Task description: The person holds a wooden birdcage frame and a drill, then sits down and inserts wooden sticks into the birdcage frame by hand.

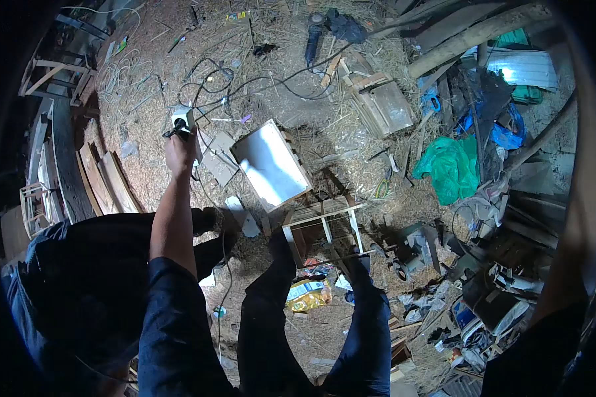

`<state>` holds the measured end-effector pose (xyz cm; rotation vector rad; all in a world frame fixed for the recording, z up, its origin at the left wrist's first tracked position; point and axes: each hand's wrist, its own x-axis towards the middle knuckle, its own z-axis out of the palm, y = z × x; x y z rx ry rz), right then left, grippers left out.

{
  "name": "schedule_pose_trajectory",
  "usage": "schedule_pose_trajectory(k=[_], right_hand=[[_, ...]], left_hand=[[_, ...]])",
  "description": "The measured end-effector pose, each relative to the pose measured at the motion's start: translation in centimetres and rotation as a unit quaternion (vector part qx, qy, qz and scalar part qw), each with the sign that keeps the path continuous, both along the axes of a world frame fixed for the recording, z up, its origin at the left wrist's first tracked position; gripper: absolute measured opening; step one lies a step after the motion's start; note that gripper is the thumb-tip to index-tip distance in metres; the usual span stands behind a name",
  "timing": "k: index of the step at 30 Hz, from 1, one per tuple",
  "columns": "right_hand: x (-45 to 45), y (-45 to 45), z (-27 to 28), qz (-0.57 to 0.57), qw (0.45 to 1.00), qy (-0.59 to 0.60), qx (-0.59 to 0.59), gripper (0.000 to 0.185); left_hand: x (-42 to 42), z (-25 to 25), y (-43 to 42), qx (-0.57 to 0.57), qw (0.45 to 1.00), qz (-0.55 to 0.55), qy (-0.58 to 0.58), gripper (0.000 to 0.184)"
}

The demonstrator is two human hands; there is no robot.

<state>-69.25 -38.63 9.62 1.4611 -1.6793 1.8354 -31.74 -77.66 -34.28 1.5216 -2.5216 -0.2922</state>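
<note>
My left hand [179, 148] reaches forward at the upper left, its fingers closed on a small black plug-like piece [176, 130] against a white box [183, 118]. A black cable runs from there across the ground. My right forearm [581, 178] rises along the right edge; its hand is out of view. Right of my left hand lie a pale board [219, 159] and a shallow wooden box with a white panel [271, 164]. A small wooden frame [324, 221] stands between my legs.
Someone in dark clothes [93, 264] is close on the left. Curved planks [106, 178] lie beyond them. A power tool [313, 40] and stacked wooden pieces [383, 106] lie ahead. Green plastic [449, 169], a dark machine [417, 248] and piled scrap are on the right.
</note>
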Motion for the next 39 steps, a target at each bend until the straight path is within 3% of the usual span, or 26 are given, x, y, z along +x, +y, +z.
schedule_pose_trajectory(k=[3,5,7,11,12,14,15,16,17,18,19,20,21,22,24,26,27,29,31,32,35,36,37,38,39], right_hand=[[1.7,2.1,2.3,-0.004,1.0,0.011,0.01,0.016],[3.0,4.4,3.9,-0.005,1.0,0.022,0.022,0.017],[4.3,7.6,5.6,-0.001,0.999,0.037,0.037,0.017],[6.0,17.0,7.8,0.022,0.98,0.179,0.081,0.019],[6.5,24.0,6.6,0.128,0.972,-0.193,-0.026,0.025],[10.8,25.1,7.1,0.101,0.895,-0.426,-0.089,0.029],[11.1,26.7,6.5,0.089,0.97,-0.212,0.076,0.027],[11.3,28.4,5.9,-0.011,0.973,0.116,0.201,0.025],[11.5,30.0,5.3,-0.059,0.919,0.342,0.186,0.023],[11.2,32.5,5.3,0.156,0.965,0.128,0.165,0.041],[11.8,34.2,5.4,0.259,0.954,0.018,0.147,0.051],[12.4,35.8,5.5,0.35,0.924,-0.096,0.122,0.061],[14.0,37.4,5.8,0.309,0.934,-0.135,0.116,0.055],[16.3,39.2,6.2,0.265,0.943,-0.171,0.11,0.05],[22.1,42.7,7.2,0.169,0.951,-0.242,0.097,0.04],[27.6,45.1,7.4,0.116,0.956,-0.257,0.079,0.041],[30.2,46.0,7.2,0.098,0.958,-0.26,0.067,0.042],[35.4,47.6,6.7,0.061,0.962,-0.262,0.047,0.043],[41.2,49.3,6.5,0.02,0.964,-0.263,0.028,0.044],[43.9,49.9,6.3,0.004,0.964,-0.264,0.022,0.045],[51.5,52.3,5.6,-0.045,0.962,-0.271,-0.001,0.046],[53.8,53.1,5.2,-0.063,0.96,-0.274,-0.012,0.047],[56.1,53.8,5.0,-0.126,0.952,-0.276,-0.03,0.044],[58.5,54.5,4.9,-0.19,0.941,-0.277,-0.046,0.041],[60.9,55.3,4.9,-0.255,0.925,-0.276,-0.062,0.038]], left_hand=[[1.5,2.1,1.7,-0.027,0.994,-0.098,0.043,0.05],[2.0,4.8,4.0,0.044,0.994,-0.104,0.01,0.046],[3.8,4.1,5.5,0.018,0.983,-0.173,0.056,0.049],[7.3,3.7,10.8,-0.011,0.966,-0.251,0.067,0.052],[8.9,2.3,11.4,-0.016,0.955,-0.291,0.057,0.06],[11.1,0.8,14.3,-0.073,0.927,-0.359,0.077,0.068],[12.0,1.6,16.4,-0.07,0.927,-0.361,0.075,0.068],[12.6,2.7,18.2,-0.018,0.935,-0.351,0.036,0.065],[13.4,3.9,20.2,0.035,0.94,-0.34,-0.004,0.062],[14.3,5.0,22.1,0.008,0.932,-0.36,-0.036,0.051],[14.5,6.7,24.2,0.005,0.93,-0.365,-0.037,0.051],[14.8,8.4,26.2,0.114,0.932,-0.344,-0.031,0.043],[15.6,9.9,27.9,0.221,0.922,-0.318,-0.026,0.036],[17.1,9.9,29.1,0.218,0.919,-0.326,-0.03,0.036],[19.8,8.5,30.9,0.113,0.868,-0.482,-0.024,0.031],[21.5,8.8,33.7,0.153,0.852,-0.499,-0.041,0.031],[22.5,8.6,35.1,0.194,0.84,-0.503,-0.059,0.032],[25.1,6.5,36.9,0.172,0.808,-0.561,-0.05,0.035],[27.9,5.3,39.3,0.199,0.808,-0.549,-0.081,0.055],[29.5,4.7,41.0,0.207,0.801,-0.556,-0.081,0.055],[32.6,4.0,43.5,0.21,0.787,-0.558,-0.157,0.057],[33.8,2.4,44.2,0.186,0.77,-0.59,-0.156,0.049],[34.7,1.1,45.3,0.163,0.753,-0.62,-0.152,0.043],[35.4,-0.1,46.3,0.193,0.729,-0.593,-0.283,0.052],[36.5,-1.2,47.1,0.196,0.722,-0.601,-0.282,0.052]])
